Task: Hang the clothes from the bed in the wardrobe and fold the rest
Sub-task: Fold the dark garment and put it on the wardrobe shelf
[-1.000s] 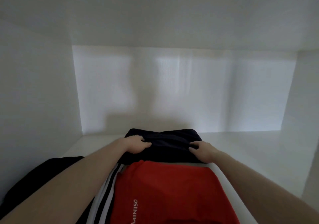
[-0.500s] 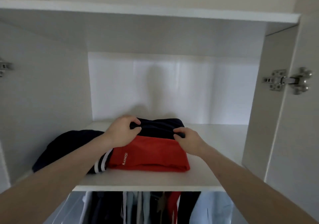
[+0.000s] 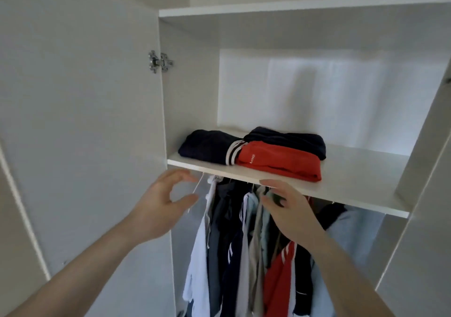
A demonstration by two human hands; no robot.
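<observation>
Folded clothes lie on the white wardrobe shelf [image 3: 353,189]: a dark navy garment [image 3: 288,139] on top of a red one [image 3: 280,163], and a navy piece with white stripes [image 3: 207,145] to their left. My left hand [image 3: 163,204] hangs in the air just below the shelf's front edge, fingers loosely spread, holding nothing. My right hand [image 3: 288,209] is also empty, fingers relaxed, in front of the hanging clothes [image 3: 244,255] under the shelf.
The left wardrobe door [image 3: 80,121] stands open with a metal hinge [image 3: 159,62]. A right side panel [image 3: 429,145] borders the shelf. Another shelf [image 3: 292,6] lies above. Several garments, white, navy, grey and red, hang close together below.
Both hands have let go of the dark navy garment and drawn back off the shelf. The view has pulled away from the wardrobe and turned left.
</observation>
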